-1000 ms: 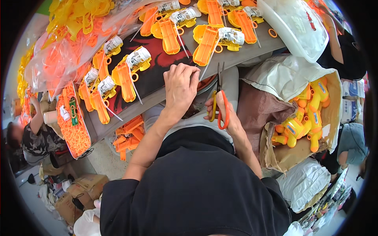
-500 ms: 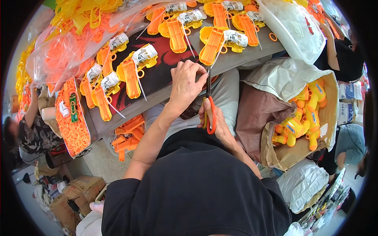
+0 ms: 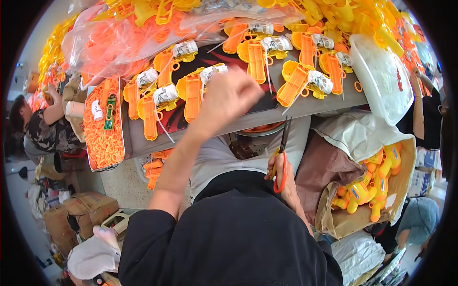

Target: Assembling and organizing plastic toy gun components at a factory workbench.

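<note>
My left hand [image 3: 228, 100] is raised over the table [image 3: 305, 107], blurred by motion, its fingers bunched beside an orange and yellow plastic toy [image 3: 193, 93] with a white tag. Whether it holds anything is unclear. My right hand [image 3: 287, 186] rests low by my lap and grips orange-handled scissors [image 3: 282, 157], blades pointing up toward the table edge. Several more tagged orange and yellow toys [image 3: 298, 81] lie in rows on the table.
A tray of orange rings [image 3: 102, 138] sits at the table's left end, with a clear bag of orange parts [image 3: 119, 47] behind it. At my right stands a lined box of yellow toys [image 3: 367, 190] and a white bag [image 3: 381, 81]. Other people sit at left [image 3: 43, 128] and right [image 3: 427, 109].
My left hand has lifted from the table's near edge and swung up over the toys. My right hand with the scissors has dropped lower toward my lap.
</note>
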### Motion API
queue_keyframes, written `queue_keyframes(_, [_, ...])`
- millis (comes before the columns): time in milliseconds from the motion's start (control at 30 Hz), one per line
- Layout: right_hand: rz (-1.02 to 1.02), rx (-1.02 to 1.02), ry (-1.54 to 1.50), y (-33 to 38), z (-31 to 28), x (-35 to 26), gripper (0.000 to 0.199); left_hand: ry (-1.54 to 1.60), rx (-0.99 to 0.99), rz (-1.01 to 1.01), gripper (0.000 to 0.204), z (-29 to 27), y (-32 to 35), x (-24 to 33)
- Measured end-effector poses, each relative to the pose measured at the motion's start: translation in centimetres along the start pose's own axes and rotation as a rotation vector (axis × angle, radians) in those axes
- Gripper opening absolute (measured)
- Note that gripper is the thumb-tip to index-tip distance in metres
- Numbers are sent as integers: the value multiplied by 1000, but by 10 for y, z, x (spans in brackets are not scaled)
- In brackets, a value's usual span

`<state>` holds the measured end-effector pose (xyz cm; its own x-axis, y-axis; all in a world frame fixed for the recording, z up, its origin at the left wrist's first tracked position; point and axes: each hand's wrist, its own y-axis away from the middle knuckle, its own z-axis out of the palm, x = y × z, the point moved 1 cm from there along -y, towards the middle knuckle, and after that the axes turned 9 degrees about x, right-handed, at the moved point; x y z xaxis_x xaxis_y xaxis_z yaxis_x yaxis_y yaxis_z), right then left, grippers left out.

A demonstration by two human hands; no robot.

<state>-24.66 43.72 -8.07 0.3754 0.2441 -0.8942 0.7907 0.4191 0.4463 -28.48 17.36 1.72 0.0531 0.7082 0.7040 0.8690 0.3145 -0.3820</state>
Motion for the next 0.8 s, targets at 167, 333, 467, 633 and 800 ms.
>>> queue_keyframes(167, [-92,-156,-55,-26,21,-43,63,-538,321,116,23,-27,-68,-110])
queue_keyframes(333, [-8,-401,-189,-75,66,-101,67,-537,163,8,22,-19,-79,-136])
queue_keyframes(467, [120,-359,-230,-102,84,-114,76,-284,125,-161,19,-24,-67,-82])
queue_keyframes(633, [188,-345,-247,-115,101,-115,80,-242,162,-58,22,-8,-53,-90])
queue_keyframes(800, [157,-320,-230,-121,109,-114,78,-308,225,-24,19,-5,-45,-91])
